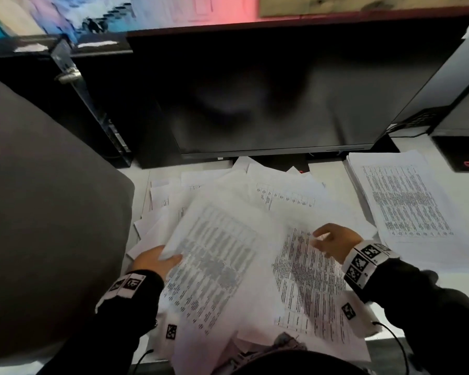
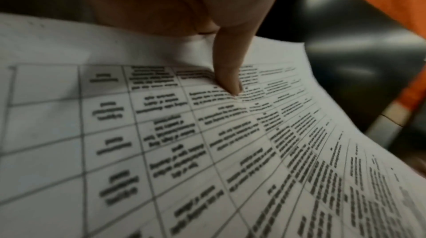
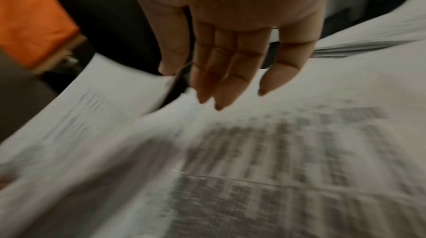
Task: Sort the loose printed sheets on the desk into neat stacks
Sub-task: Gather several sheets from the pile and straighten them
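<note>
A messy heap of loose printed sheets [image 1: 276,196] covers the middle of the white desk [image 1: 333,171]. My left hand [image 1: 157,259] pinches the left edge of a printed table sheet [image 1: 214,255], lifted and tilted over the heap; in the left wrist view my thumb [image 2: 230,70] presses down on that table sheet [image 2: 161,150]. My right hand [image 1: 333,240] hovers with straight fingers [image 3: 221,77] just above another text sheet [image 1: 306,282] and holds nothing. A neat stack of printed pages [image 1: 406,201] lies at the right.
A dark monitor [image 1: 268,98] stands right behind the heap. A grey chair back [image 1: 44,212] fills the left. A black box [image 1: 460,152] sits at the far right. Cables [image 1: 398,342] trail from both wrists near the desk's front edge.
</note>
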Demonstrator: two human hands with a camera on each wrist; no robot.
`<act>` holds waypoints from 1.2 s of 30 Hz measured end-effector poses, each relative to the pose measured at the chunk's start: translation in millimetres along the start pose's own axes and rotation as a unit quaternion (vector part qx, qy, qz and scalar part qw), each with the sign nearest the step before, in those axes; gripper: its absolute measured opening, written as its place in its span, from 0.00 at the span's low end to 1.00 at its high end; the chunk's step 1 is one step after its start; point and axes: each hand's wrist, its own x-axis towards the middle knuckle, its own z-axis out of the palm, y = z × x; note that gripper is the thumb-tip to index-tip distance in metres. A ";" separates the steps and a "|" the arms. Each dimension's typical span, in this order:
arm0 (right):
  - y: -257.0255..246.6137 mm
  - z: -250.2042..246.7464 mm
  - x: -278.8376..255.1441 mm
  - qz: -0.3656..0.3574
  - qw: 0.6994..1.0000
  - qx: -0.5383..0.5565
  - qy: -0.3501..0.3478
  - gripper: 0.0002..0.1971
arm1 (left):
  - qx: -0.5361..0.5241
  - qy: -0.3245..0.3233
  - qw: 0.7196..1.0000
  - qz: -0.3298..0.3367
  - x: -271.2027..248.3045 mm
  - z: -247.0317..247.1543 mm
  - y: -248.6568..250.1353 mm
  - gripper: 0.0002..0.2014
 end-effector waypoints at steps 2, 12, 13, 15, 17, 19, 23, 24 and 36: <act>13.6 -4.6 1.0 0.069 0.997 -0.039 0.018 0.18 | -0.034 0.009 0.999 -0.041 11.5 -8.7 -15.4 0.23; 47.7 0.4 7.6 0.203 0.971 0.070 0.106 0.43 | -0.079 -0.010 0.993 -0.085 29.7 19.4 -29.2 0.20; 50.4 0.2 10.1 0.190 0.971 0.079 0.123 0.41 | -0.088 0.000 0.992 -0.085 31.1 23.7 -30.4 0.22; 53.6 -5.4 12.0 0.175 0.975 0.054 0.124 0.34 | -0.121 0.026 0.988 -0.092 34.6 28.2 -34.1 0.30; 54.7 -13.5 9.1 0.170 0.981 0.002 0.098 0.22 | -0.134 0.039 0.986 -0.089 32.9 27.9 -35.4 0.39; 57.9 -19.1 10.0 0.160 0.982 -0.021 0.102 0.16 | -0.134 0.044 0.987 -0.075 28.6 25.4 -36.5 0.40; 58.2 -25.2 11.1 0.135 0.979 -0.034 0.151 0.12 | -0.179 0.096 0.976 -0.078 22.9 18.6 -41.9 0.36; 57.0 -27.0 12.0 0.121 0.979 -0.030 0.160 0.10 | -0.186 0.106 0.973 -0.084 21.5 17.9 -42.7 0.36; 37.5 -3.7 40.6 0.066 0.989 0.040 0.125 0.12 | -0.098 -0.006 0.992 -0.079 8.9 38.6 -24.8 0.29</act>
